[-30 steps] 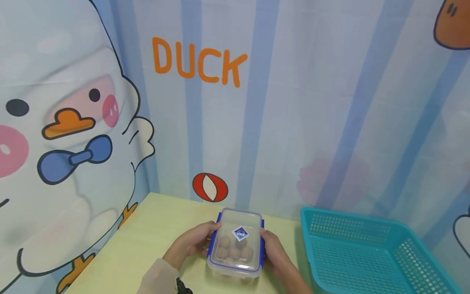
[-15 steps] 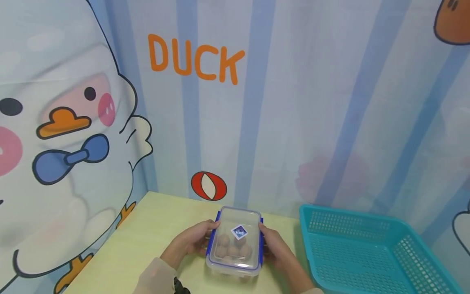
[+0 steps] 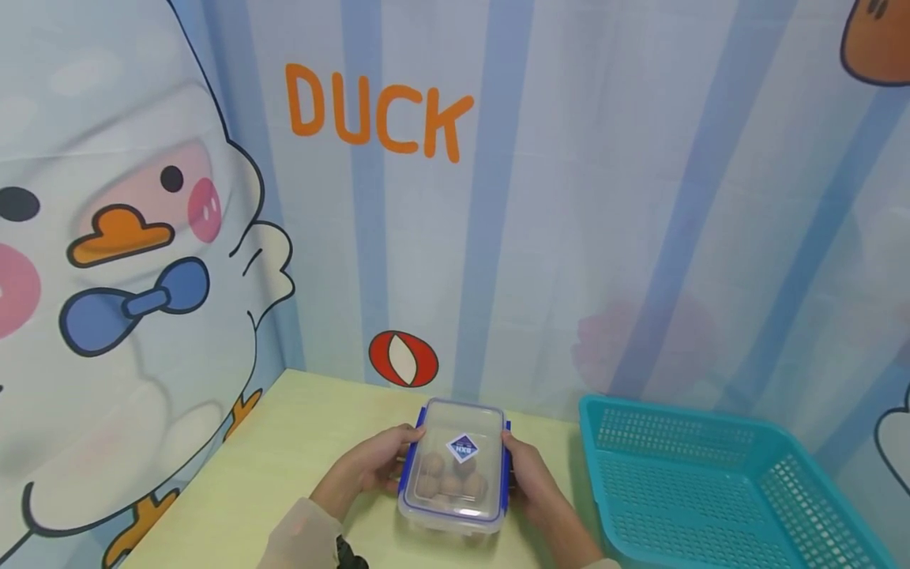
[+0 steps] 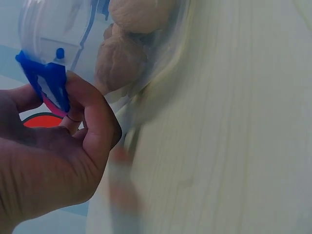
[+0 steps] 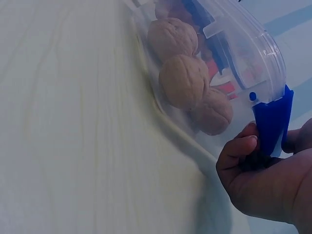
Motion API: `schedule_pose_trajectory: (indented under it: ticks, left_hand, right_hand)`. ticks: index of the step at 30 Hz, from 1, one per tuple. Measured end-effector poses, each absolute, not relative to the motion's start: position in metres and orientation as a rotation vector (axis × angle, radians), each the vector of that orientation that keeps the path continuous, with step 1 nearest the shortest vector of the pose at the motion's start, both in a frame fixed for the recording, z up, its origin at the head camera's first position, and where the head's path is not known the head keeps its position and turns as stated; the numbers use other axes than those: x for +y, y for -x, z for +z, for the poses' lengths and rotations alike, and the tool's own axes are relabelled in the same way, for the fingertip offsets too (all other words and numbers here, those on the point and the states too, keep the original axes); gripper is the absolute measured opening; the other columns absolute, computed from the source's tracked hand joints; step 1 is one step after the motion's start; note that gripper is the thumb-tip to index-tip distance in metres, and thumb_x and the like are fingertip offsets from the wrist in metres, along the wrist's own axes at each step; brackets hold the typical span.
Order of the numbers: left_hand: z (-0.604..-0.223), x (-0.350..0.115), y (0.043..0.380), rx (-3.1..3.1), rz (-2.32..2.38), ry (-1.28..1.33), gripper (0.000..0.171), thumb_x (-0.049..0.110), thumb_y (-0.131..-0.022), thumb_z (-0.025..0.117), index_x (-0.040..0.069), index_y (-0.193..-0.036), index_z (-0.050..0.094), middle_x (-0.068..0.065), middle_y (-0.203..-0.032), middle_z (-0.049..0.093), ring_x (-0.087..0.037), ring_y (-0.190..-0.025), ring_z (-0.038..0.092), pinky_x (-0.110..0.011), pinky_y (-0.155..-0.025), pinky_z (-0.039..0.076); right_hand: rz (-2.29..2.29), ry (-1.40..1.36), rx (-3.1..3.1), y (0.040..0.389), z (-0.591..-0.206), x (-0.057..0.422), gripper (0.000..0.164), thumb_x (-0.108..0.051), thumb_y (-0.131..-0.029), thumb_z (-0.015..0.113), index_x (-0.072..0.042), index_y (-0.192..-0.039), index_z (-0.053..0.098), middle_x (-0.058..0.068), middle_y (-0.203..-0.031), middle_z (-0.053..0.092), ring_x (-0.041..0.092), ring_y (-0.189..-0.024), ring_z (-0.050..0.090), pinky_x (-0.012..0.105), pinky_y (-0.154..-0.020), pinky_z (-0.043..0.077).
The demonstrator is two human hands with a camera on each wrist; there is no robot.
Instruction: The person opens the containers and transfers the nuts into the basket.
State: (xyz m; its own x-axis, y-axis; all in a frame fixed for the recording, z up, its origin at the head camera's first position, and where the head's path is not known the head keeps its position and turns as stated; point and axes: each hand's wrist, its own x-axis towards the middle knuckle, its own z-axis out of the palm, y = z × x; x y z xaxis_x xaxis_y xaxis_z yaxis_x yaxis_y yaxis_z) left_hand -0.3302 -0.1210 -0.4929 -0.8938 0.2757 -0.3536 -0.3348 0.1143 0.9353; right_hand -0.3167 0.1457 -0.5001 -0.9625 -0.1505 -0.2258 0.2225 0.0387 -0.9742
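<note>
A clear plastic food container (image 3: 442, 419) with blue side latches and a diamond label on its lid is held at the middle of the table. Several brown walnuts (image 5: 183, 82) show through its wall, gathered toward the near end. On its left side, my left hand (image 3: 373, 465) pinches the blue latch (image 4: 48, 80) between thumb and curled fingers. My right hand (image 3: 535, 478) grips the opposite blue latch (image 5: 272, 124) the same way, thumb on the lid's edge. In both wrist views the container's underside is close over the table.
To the right on the pale yellow wood-grain table (image 3: 323, 407) stands a turquoise slatted plastic basket (image 3: 661, 409). Behind the table hangs a blue-striped cloth (image 3: 426, 237) with duck drawings and the word DUCK.
The head view has shifted slightly. Both hands keep their grip on the container's sides, and it stays in nearly the same place.
</note>
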Motion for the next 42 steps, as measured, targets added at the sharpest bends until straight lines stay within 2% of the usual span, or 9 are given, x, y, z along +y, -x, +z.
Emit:
schedule_pose_trajectory:
  ticks: [5,8,12,18,23,27,32,39,42]
  left_hand:
    - [-0.492,-0.118,0.331,1.961,1.838,0.057,0.038,0.040,-0.110,0.051,0.007,-0.128,0.054,-0.016,-0.116,0.064,-0.029,-0.101,0.064,-0.041,-0.078,0.058]
    - [-0.491,-0.116,0.332,1.959,1.835,0.052,0.039,0.040,-0.110,0.051,0.006,-0.128,0.054,-0.016,-0.117,0.064,-0.029,-0.101,0.065,-0.042,-0.078,0.059]
    - [-0.490,-0.114,0.334,1.966,1.830,0.035,0.040,0.041,-0.110,0.052,0.006,-0.128,0.054,-0.017,-0.118,0.066,-0.030,-0.101,0.066,-0.041,-0.078,0.059]
    - [-0.491,-0.115,0.335,1.969,1.859,0.016,0.036,0.041,-0.110,0.053,0.007,-0.121,0.053,-0.016,-0.115,0.065,-0.029,-0.098,0.066,-0.041,-0.075,0.059]
    - [-0.493,-0.119,0.338,1.963,1.873,-0.012,0.034,0.041,-0.110,0.053,0.007,-0.118,0.054,-0.015,-0.114,0.063,-0.029,-0.098,0.065,-0.041,-0.075,0.059]
    - [-0.490,-0.118,0.341,1.952,1.859,-0.038,0.038,0.040,-0.110,0.052,0.005,-0.124,0.055,-0.017,-0.122,0.062,-0.031,-0.105,0.065,-0.043,-0.079,0.060]
    - [-0.488,-0.116,0.343,1.966,1.842,-0.060,0.041,0.039,-0.111,0.050,0.003,-0.131,0.055,-0.018,-0.128,0.060,-0.033,-0.111,0.062,-0.045,-0.081,0.059]
    - [-0.488,-0.116,0.342,2.065,1.786,-0.031,0.042,0.034,-0.113,0.046,0.000,-0.135,0.057,-0.016,-0.124,0.061,-0.031,-0.105,0.061,-0.041,-0.075,0.055]
    - [-0.493,-0.116,0.342,2.033,1.830,-0.024,0.044,0.030,-0.114,0.042,-0.004,-0.139,0.054,-0.017,-0.121,0.063,-0.030,-0.104,0.062,-0.040,-0.078,0.055]
  right_hand:
    - [-2.080,-0.113,1.968,0.320,-0.505,0.151,0.062,-0.040,-0.116,0.029,0.011,-0.149,0.044,0.016,-0.119,0.064,0.022,-0.102,0.064,0.038,-0.087,0.054]
    - [-2.131,-0.145,1.909,0.320,-0.510,0.155,0.061,-0.036,-0.116,0.027,0.014,-0.150,0.038,0.016,-0.122,0.064,0.022,-0.105,0.065,0.041,-0.092,0.054]
    - [-2.107,-0.159,1.980,0.321,-0.509,0.161,0.057,-0.035,-0.117,0.028,0.014,-0.139,0.049,0.015,-0.112,0.066,0.022,-0.098,0.067,0.040,-0.087,0.057]
    - [-1.857,-0.186,2.352,0.317,-0.496,0.164,0.054,-0.044,-0.115,0.039,0.006,-0.118,0.059,0.011,-0.091,0.065,0.021,-0.075,0.064,0.034,-0.064,0.055]
    - [-1.633,-0.077,2.475,0.308,-0.486,0.161,0.074,-0.061,-0.107,0.050,0.009,-0.132,0.055,0.011,-0.087,0.068,0.019,-0.066,0.063,0.032,-0.057,0.052]
    - [-1.592,-0.013,2.455,0.304,-0.484,0.160,0.087,-0.064,-0.101,0.061,0.011,-0.143,0.048,0.011,-0.089,0.069,0.018,-0.064,0.063,0.033,-0.056,0.052]
    - [-1.643,-0.027,2.430,0.302,-0.486,0.159,0.082,-0.059,-0.100,0.066,0.011,-0.140,0.048,0.009,-0.081,0.068,0.017,-0.062,0.061,0.031,-0.055,0.050]
    - [-1.668,-0.028,2.418,0.300,-0.488,0.159,0.079,-0.058,-0.100,0.066,0.011,-0.137,0.049,0.008,-0.073,0.068,0.017,-0.059,0.061,0.031,-0.054,0.050]
    - [-1.682,-0.041,2.428,0.299,-0.488,0.159,0.078,-0.057,-0.100,0.066,0.010,-0.136,0.050,0.008,-0.074,0.069,0.017,-0.061,0.063,0.032,-0.056,0.052]
